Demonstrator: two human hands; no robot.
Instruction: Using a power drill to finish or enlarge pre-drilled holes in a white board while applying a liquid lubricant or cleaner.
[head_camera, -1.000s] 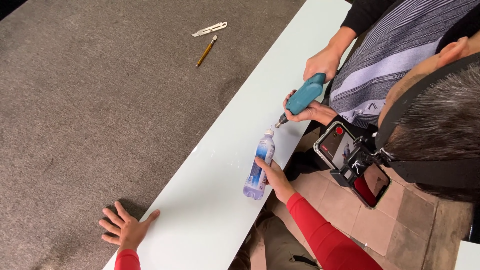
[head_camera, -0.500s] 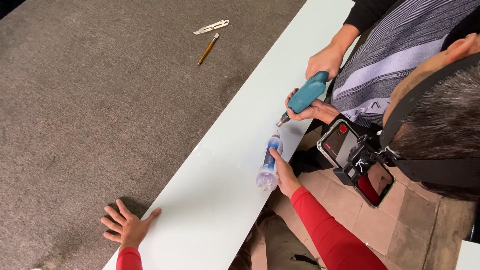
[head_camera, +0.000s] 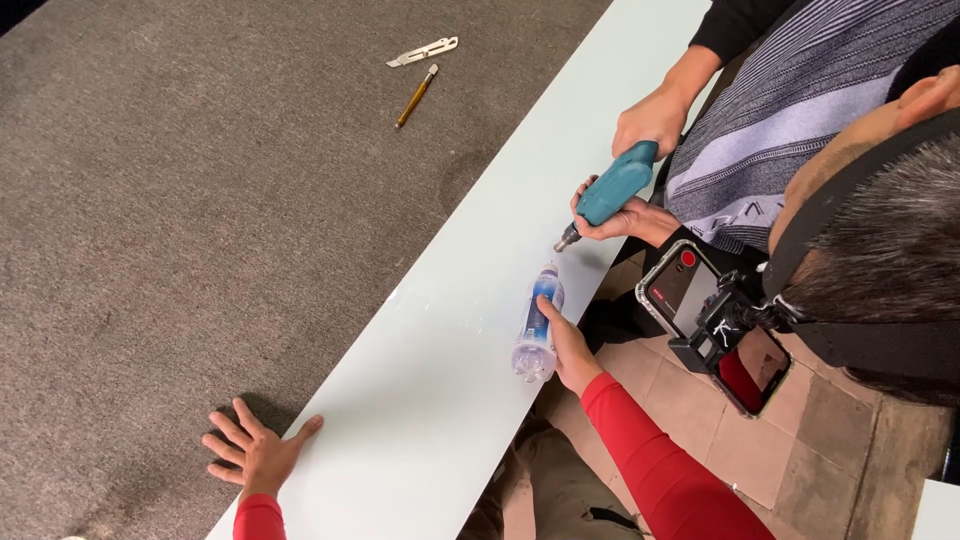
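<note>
One clear plastic bottle (head_camera: 537, 325) with a blue label sits low and right of the frame's centre, tilted with its cap toward the upper right, above the right edge of a long pale panel (head_camera: 440, 400) that runs diagonally from the lower middle to the top right of the frame. The right hand (head_camera: 570, 350), in a red sleeve, grasps the bottle from its lower right side, thumb laid along the label. The left hand (head_camera: 255, 450), also red-sleeved, lies flat at the lower left with all five fingers spread, holding nothing, its palm on the grey carpeted tabletop (head_camera: 200, 220) and its thumb reaching the panel's left edge. Just above the bottle, one teal power drill (head_camera: 610, 195) points its tip down and left toward the panel, near the bottle's cap but apart from it; a co-worker's two hands (head_camera: 650, 120) grip it, one on top, one underneath. In the upper middle of the frame lie two small tools, one silver utility knife (head_camera: 423, 51) and one yellow-handled cutter (head_camera: 417, 96), near each other and well apart from the bottle.
</note>
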